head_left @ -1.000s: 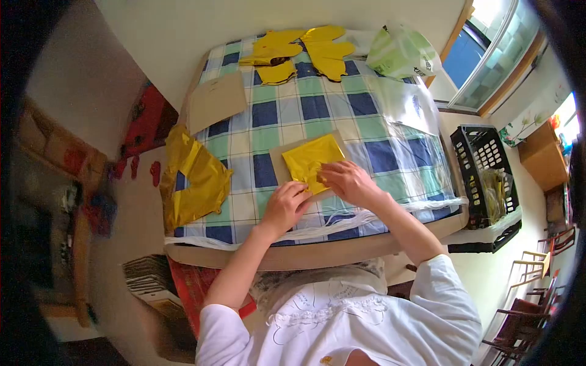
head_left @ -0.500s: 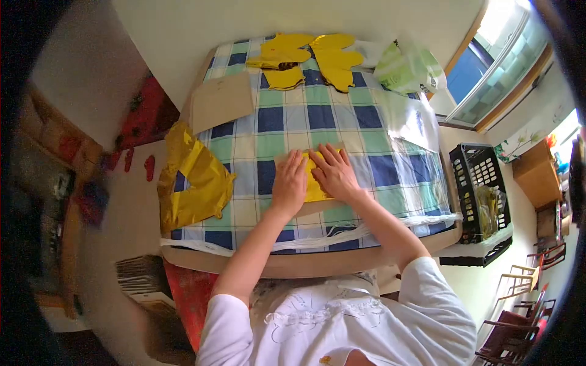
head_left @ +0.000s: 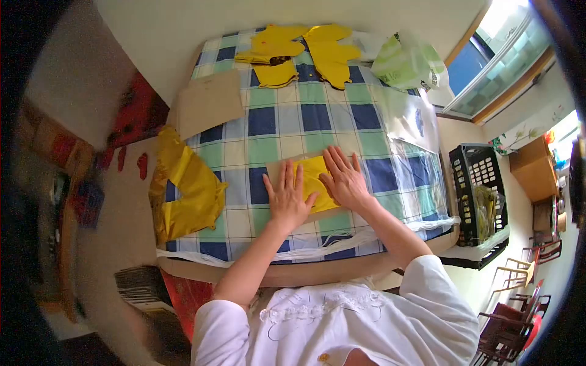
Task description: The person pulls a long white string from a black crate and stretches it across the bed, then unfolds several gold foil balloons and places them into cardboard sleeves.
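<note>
A folded yellow foil balloon (head_left: 315, 174) lies on a tan cardboard sheet (head_left: 276, 171) near the front of the checked cloth. My left hand (head_left: 290, 198) rests flat with fingers spread over the left side of the yellow foil. On its right side my right hand (head_left: 345, 182) is laid palm down, fingers stretched forward and the thumb pointing inward. Parts of the foil and the cardboard are hidden beneath both hands. Neither hand grips anything.
A gold foil balloon (head_left: 183, 201) lies at the left, beside a larger cardboard sheet (head_left: 210, 102). More yellow foil shapes (head_left: 329, 52) and a green-white plastic bag (head_left: 409, 64) are at the back. White strings (head_left: 293, 250) run along the front edge. A black crate (head_left: 467, 195) stands right.
My hands have moved apart. The left hand has slid left and spread its fingers, so more of the yellow foil shows between them. The view has shifted slightly.
</note>
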Demonstrator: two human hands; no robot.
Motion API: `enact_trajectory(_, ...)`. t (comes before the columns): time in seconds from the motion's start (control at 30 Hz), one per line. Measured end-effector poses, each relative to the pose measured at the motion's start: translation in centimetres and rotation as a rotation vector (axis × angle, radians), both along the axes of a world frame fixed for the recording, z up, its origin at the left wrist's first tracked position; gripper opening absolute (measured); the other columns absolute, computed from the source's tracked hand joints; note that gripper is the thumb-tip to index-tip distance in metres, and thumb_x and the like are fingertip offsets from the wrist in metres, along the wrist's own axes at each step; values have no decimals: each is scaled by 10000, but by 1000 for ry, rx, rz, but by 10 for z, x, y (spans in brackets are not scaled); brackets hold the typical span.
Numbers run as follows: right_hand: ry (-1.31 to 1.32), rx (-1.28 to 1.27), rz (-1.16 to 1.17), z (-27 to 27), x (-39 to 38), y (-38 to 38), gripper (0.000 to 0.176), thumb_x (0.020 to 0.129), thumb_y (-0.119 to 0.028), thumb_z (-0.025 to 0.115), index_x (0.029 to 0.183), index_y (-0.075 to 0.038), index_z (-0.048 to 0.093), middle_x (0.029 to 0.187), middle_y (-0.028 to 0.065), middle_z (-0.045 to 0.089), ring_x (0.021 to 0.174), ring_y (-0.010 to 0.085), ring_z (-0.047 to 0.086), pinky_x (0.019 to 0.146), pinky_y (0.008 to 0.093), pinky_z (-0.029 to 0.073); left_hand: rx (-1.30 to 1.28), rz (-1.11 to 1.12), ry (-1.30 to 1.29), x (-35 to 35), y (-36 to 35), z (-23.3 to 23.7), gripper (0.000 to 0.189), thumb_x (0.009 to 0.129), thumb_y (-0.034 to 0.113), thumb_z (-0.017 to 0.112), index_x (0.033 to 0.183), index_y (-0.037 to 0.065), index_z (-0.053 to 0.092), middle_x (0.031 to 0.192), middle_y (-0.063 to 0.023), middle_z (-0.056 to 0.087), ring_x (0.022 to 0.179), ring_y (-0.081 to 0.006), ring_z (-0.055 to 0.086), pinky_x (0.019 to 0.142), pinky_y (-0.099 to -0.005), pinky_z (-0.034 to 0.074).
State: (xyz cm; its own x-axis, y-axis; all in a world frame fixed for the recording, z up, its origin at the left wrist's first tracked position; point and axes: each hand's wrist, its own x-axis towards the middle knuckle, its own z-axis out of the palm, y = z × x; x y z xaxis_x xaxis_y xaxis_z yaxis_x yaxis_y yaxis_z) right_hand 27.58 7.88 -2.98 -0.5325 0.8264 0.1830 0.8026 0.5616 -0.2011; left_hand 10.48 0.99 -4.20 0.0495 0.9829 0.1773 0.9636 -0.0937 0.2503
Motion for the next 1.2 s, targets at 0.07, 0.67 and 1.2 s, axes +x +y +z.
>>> enact_trajectory(0.07,13,-7,-21,-1,0,0,597,939,-382,401,1416,-40,290,1483,117,279,1396,248,196,1118,517,113,0,5,25,0,-1,2,789,849,531,508,1419,39,271,1496,-188,199,1409,-296,135,1059,-651,17)
enact_trajectory(0.67,18,-33,-19,-3,3,0,634,936,-408,392,1433,-39,250,1503,115,235,1403,248,174,1119,512,102,-144,93,69,-5,-10,11,1042,784,677,494,1445,-28,105,1521,-193,98,1424,-297,42,1058,-644,-8)
enact_trajectory(1.2,418,84,-818,-42,225,160,363,847,-454,575,932,-106,633,908,114,644,913,312,587,800,428,454,-128,55,0,-10,-12,11,988,832,646,451,1448,-27,71,1513,-213,109,1421,-317,48,1072,-618,-4)
